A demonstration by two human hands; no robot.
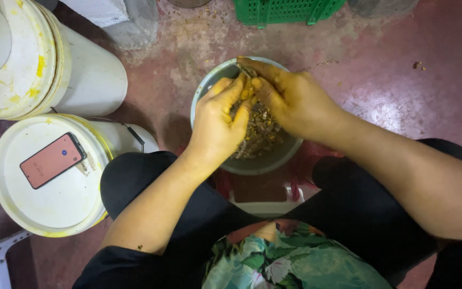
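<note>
While the person is sitting low over a grey bowl [221,75] on the red floor [402,80], both hands are working together just above it. The left hand [217,120] is curling its yellow-stained fingers around a small brown root piece [248,71], and the right hand [290,96] is pinching the same piece from the other side, so both hands are closed on it. It looks like the peeling or cleaning step is going on, with the piece being held right over the bowl's far rim. The bowl is holding a pile of brown roots and scraps [260,134]. The next move is probably calling for a careful pull with the fingertips, keeping the piece over the bowl so bits are falling inside.

On the left, two white buckets with lids are standing side by side. The far bucket [89,75] is showing yellow smears on its lid. The near bucket [54,198] is carrying a flat pinkish-orange phone [52,160] on its round lid. A green plastic crate [284,10] is sitting at the top edge, beyond the bowl.
</note>
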